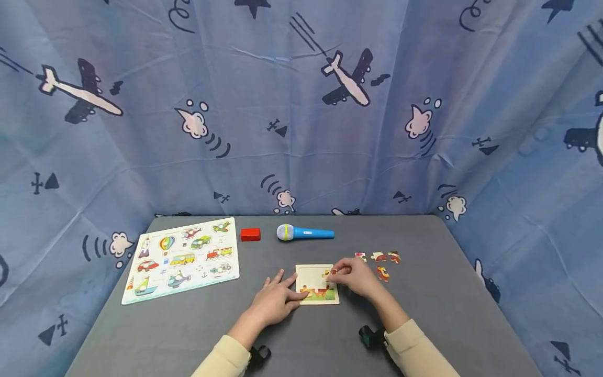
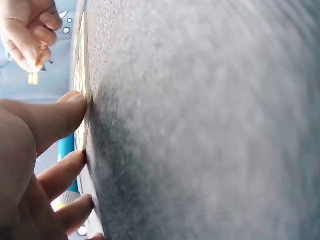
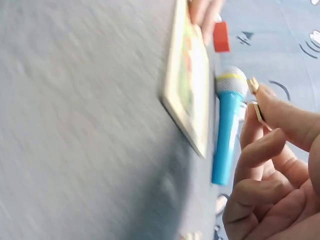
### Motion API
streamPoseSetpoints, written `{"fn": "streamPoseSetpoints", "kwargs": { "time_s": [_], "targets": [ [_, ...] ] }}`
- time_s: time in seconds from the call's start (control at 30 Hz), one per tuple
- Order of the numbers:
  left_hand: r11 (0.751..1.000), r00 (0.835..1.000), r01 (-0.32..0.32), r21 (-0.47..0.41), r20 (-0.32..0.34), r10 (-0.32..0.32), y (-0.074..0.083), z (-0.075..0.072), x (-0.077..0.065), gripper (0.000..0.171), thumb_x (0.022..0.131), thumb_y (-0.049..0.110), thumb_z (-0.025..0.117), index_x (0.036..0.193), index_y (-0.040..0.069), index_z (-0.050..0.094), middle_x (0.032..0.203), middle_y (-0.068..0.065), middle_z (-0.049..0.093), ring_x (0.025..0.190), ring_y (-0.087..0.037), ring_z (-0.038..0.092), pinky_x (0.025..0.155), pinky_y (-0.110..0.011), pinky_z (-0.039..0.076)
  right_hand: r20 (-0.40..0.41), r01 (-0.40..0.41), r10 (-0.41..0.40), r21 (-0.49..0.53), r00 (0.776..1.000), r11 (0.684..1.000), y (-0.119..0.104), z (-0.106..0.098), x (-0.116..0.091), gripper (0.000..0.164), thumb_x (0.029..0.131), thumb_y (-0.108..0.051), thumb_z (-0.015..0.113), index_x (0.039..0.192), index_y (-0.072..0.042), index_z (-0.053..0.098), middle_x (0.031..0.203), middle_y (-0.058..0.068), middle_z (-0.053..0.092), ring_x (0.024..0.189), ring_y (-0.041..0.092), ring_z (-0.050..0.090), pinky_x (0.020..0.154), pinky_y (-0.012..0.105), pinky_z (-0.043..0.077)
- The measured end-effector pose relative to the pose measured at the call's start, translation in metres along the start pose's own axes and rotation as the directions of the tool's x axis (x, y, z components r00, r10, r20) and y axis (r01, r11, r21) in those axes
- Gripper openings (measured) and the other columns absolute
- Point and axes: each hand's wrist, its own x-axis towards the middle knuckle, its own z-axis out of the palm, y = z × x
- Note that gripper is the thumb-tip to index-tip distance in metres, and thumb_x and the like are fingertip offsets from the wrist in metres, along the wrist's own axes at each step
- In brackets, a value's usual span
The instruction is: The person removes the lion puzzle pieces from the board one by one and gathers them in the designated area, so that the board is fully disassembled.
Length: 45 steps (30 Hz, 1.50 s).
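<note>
A small square wooden puzzle board (image 1: 311,270) lies on the table, its lower part filled with green and orange pieces and its upper part mostly bare. My left hand (image 1: 274,302) rests at the board's left side, fingers spread, with thumb and forefinger touching the rim (image 2: 85,55). Above the board's right side, my right hand (image 1: 356,276) pinches a small jigsaw piece (image 2: 33,78) between thumb and fingers. In the right wrist view that piece (image 3: 259,114) is raised off the board, partly covered by the fingertips. Its printed picture is hard to make out.
Several loose jigsaw pieces (image 1: 382,273) lie right of the board. Behind it are a blue toy microphone (image 1: 311,233) and a red block (image 1: 250,234). A large picture board of vehicles (image 1: 188,272) lies at the left. A patterned curtain (image 1: 301,104) encloses the table.
</note>
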Motion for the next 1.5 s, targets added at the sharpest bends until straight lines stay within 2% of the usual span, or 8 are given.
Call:
{"fn": "streamPoseSetpoints", "kwargs": {
  "time_s": [0.1,0.3,0.5,0.7,0.9,1.13,1.23,1.5],
  "targets": [
    [1.000,0.999,0.014,-0.011,-0.040,-0.014,0.003,0.001,0.001,0.028,0.092,0.029,0.074,0.119,0.035,0.076,0.154,-0.006,0.050,0.149,-0.040,0.032,0.115,-0.067,0.030,-0.038,-0.018,0.017,-0.018,0.999,1.000,-0.001,-0.013,-0.005,0.028,0.081,-0.028,0.086,0.094,-0.006,0.077,0.076,0.001,0.070,0.067,0.014,0.057,0.058,0.029,0.047],
    [0.999,0.995,0.043,-0.005,-0.086,-0.043,0.007,0.006,0.004,0.027,0.088,0.025,0.078,0.115,0.031,0.078,0.151,-0.007,0.054,0.148,-0.041,0.036,0.114,-0.068,0.032,-0.070,-0.032,0.031,-0.020,0.997,0.999,0.008,-0.036,-0.012,0.032,0.087,-0.029,0.080,0.108,-0.005,0.077,0.090,0.003,0.076,0.077,0.016,0.064,0.064,0.027,0.052],
    [0.998,0.994,0.059,-0.019,-0.095,-0.061,0.006,0.008,0.004,0.028,0.088,0.025,0.078,0.116,0.034,0.077,0.151,-0.005,0.053,0.149,-0.039,0.035,0.116,-0.067,0.030,-0.113,-0.061,0.067,0.052,0.991,0.997,0.020,-0.057,-0.019,0.040,0.087,-0.026,0.081,0.113,0.001,0.067,0.080,0.008,0.075,0.073,0.023,0.065,0.061,0.030,0.050],
    [0.998,0.993,0.048,-0.050,-0.106,-0.054,0.005,0.008,0.003,0.027,0.089,0.025,0.077,0.114,0.033,0.079,0.150,-0.006,0.055,0.148,-0.040,0.035,0.115,-0.068,0.029,-0.175,-0.078,0.079,0.011,0.981,0.997,0.036,-0.077,-0.026,0.039,0.087,-0.027,0.081,0.110,0.000,0.066,0.080,0.010,0.075,0.071,0.022,0.065,0.058,0.029,0.049],
    [0.996,0.994,0.047,-0.075,-0.100,-0.055,0.005,0.008,0.002,0.027,0.090,0.025,0.076,0.116,0.032,0.078,0.150,-0.006,0.055,0.149,-0.040,0.035,0.116,-0.068,0.028,-0.194,-0.108,0.101,-0.024,0.976,0.994,0.053,-0.095,-0.036,0.037,0.087,-0.027,0.081,0.109,-0.001,0.066,0.081,0.010,0.075,0.071,0.022,0.065,0.055,0.029,0.046],
    [0.995,0.990,0.056,-0.080,-0.126,-0.066,0.003,0.006,0.001,0.029,0.090,0.023,0.075,0.119,0.029,0.077,0.149,-0.006,0.056,0.148,-0.040,0.035,0.116,-0.068,0.028,-0.222,-0.119,0.104,-0.055,0.969,0.991,0.070,-0.107,-0.035,0.039,0.089,-0.029,0.079,0.110,0.002,0.066,0.082,0.007,0.075,0.070,0.017,0.064,0.056,0.029,0.047],
    [0.996,0.989,0.055,-0.076,-0.135,-0.065,0.001,0.006,0.001,0.032,0.090,0.023,0.076,0.121,0.027,0.076,0.147,-0.005,0.058,0.148,-0.040,0.036,0.116,-0.068,0.029,-0.221,-0.157,0.138,-0.068,0.965,0.985,0.078,-0.110,-0.032,0.040,0.091,-0.031,0.077,0.112,0.001,0.066,0.084,0.006,0.075,0.072,0.017,0.064,0.058,0.029,0.047],
    [0.995,0.986,0.066,-0.076,-0.149,-0.076,0.000,0.008,0.003,0.052,0.087,0.028,0.080,0.137,0.023,0.066,0.141,0.000,0.062,0.146,-0.034,0.041,0.117,-0.063,0.031,-0.249,-0.220,0.185,-0.122,0.951,0.968,0.100,-0.119,-0.028,0.037,0.092,-0.027,0.075,0.110,0.003,0.066,0.082,0.005,0.073,0.071,0.015,0.060,0.059,0.031,0.046]
  ]
}}
